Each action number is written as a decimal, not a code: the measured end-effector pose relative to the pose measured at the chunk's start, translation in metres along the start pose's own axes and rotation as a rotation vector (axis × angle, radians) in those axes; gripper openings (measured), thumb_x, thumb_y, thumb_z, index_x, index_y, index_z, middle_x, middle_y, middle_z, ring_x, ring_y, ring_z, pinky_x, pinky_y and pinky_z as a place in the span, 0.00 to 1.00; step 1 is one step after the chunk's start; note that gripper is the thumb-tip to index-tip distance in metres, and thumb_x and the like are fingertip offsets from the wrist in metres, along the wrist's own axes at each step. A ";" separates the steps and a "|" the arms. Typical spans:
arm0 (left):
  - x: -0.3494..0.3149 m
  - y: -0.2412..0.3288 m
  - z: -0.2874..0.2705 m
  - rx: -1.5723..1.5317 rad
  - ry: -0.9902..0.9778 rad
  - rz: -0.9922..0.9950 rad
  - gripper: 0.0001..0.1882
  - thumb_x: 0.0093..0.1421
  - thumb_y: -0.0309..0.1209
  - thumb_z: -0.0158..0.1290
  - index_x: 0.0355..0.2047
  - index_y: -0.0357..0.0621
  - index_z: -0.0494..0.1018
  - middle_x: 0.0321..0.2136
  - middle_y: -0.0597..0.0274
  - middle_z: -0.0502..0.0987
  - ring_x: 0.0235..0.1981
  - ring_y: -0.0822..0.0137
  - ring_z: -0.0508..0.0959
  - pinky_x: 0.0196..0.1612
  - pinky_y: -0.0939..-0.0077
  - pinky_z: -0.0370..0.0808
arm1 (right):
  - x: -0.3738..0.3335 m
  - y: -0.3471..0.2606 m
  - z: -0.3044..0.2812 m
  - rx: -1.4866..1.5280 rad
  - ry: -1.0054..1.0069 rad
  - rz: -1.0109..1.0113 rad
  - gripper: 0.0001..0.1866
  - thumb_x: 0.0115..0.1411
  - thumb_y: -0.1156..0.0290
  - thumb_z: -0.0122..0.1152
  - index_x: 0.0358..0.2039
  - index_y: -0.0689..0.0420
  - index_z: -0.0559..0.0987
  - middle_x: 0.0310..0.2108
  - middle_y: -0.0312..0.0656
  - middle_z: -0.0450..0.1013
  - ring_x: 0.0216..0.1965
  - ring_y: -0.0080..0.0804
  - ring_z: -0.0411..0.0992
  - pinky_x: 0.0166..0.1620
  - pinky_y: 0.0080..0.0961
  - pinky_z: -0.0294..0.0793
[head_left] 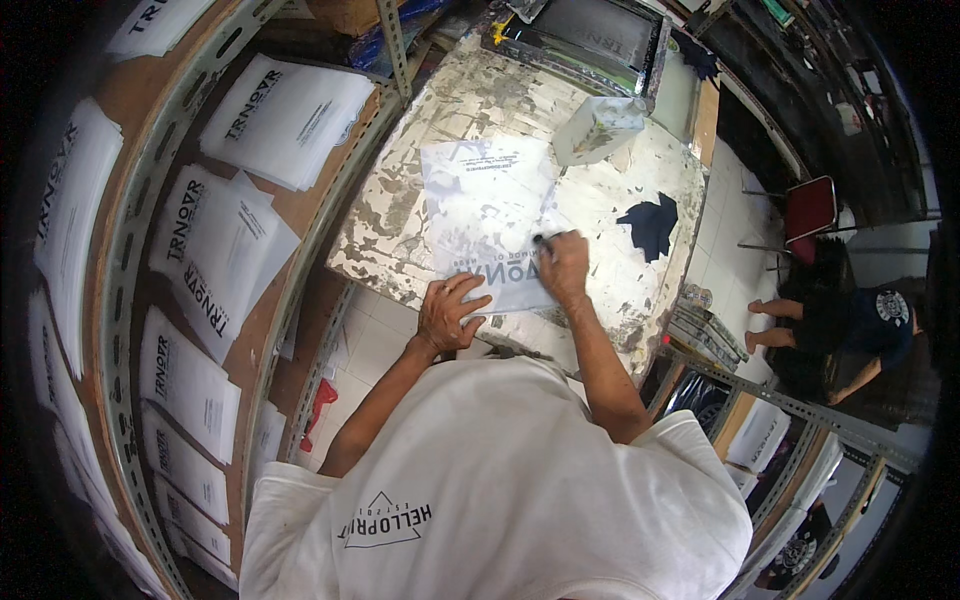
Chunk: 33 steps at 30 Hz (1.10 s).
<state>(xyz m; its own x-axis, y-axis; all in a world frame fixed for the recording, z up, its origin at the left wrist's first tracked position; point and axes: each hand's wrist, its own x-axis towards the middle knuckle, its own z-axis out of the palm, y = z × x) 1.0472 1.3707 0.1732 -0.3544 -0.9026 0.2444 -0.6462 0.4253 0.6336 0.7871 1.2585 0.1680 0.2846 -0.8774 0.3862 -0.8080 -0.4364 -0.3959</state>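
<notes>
A translucent printed plastic bag (480,215) lies flat on the worn, paint-flaked table (400,210) in front of me. My left hand (450,312) rests on its near left corner, fingers spread and pressing it down. Over the bag's right side, my right hand (566,268) is closed on a small dark object (541,243); its kind is too small to make out. Dark lettering shows on the bag between the two hands. Beyond my right hand stands a whitish, boxy container (600,130), and a dark cloth scrap (652,226) lies to its right.
A framed printing screen (585,40) sits at the table's far end. On the left, metal shelving (265,215) holds several stacks of printed bags (285,115). Another person (850,325) is at the right, near a red chair (810,210). A rack (745,385) stands at the lower right.
</notes>
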 end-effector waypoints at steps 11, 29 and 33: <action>-0.002 0.003 0.000 0.006 0.007 -0.017 0.20 0.48 0.33 0.63 0.44 0.52 0.84 0.58 0.57 0.76 0.62 0.56 0.71 0.59 0.58 0.64 | 0.031 0.008 0.016 0.077 0.008 -0.077 0.08 0.46 0.73 0.65 0.30 0.57 0.82 0.30 0.47 0.75 0.37 0.50 0.71 0.43 0.44 0.69; 0.009 0.059 -0.078 -0.292 0.394 -0.162 0.05 0.61 0.25 0.59 0.36 0.38 0.82 0.34 0.57 0.85 0.38 0.63 0.84 0.40 0.69 0.77 | -0.069 0.086 -0.032 0.366 0.581 0.709 0.12 0.60 0.71 0.69 0.35 0.70 0.81 0.31 0.46 0.78 0.33 0.37 0.72 0.40 0.36 0.73; 0.004 0.054 -0.125 -0.454 0.904 -0.522 0.07 0.66 0.28 0.58 0.37 0.35 0.81 0.30 0.65 0.83 0.31 0.77 0.78 0.36 0.77 0.76 | -0.098 0.096 -0.049 0.251 0.536 0.732 0.11 0.62 0.70 0.68 0.35 0.68 0.82 0.28 0.44 0.79 0.29 0.33 0.72 0.36 0.34 0.73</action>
<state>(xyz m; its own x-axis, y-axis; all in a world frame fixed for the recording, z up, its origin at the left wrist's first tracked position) 1.0951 1.3815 0.3003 0.6224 -0.7579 0.1955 -0.2021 0.0858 0.9756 0.6564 1.3124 0.1335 -0.5764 -0.7686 0.2775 -0.5392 0.1026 -0.8359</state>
